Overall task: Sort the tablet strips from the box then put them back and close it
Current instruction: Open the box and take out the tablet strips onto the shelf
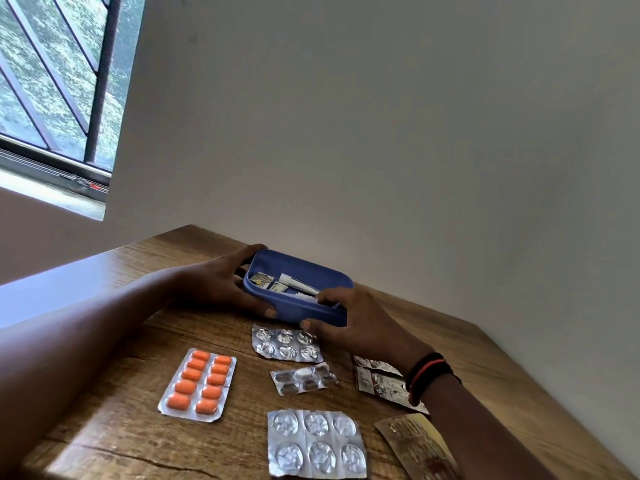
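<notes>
Strips point(198, 385) litter table point(104, 427) near box point(301, 308); both hands grip box.

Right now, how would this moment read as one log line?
left hand: holding blue box | right hand: fingers inside box | lid: off | orange strip: on table
</notes>
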`<state>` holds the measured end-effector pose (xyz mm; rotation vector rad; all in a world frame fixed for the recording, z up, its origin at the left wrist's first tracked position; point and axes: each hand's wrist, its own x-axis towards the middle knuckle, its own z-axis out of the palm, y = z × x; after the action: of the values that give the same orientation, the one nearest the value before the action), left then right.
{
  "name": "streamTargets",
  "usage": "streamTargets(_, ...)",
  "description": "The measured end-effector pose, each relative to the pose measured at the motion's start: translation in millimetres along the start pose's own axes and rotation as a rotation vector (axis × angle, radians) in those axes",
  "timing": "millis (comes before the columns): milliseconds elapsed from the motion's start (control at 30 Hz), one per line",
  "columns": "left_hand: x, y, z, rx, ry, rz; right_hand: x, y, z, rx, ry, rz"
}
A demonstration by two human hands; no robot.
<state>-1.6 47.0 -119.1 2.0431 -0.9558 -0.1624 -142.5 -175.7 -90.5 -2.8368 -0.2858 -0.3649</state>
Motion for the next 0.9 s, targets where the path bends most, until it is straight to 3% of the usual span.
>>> streamTargets(267,0.4,1.0,0.0,-0.011,-0.002,0.001,1.3,3.7,-1.2,0.09,0.013,0.023)
streamTargets(467,2.7,-2.9,-0.4,0.002,0.003,-0.039,3.1,5.8,-8.6,0.401,0.178,0.065)
streamTargets(900,3.4,-4.9,0.2,-0.03,0.001,0.004,7.5,5.8,-18.7,0.568,0.466,0.074)
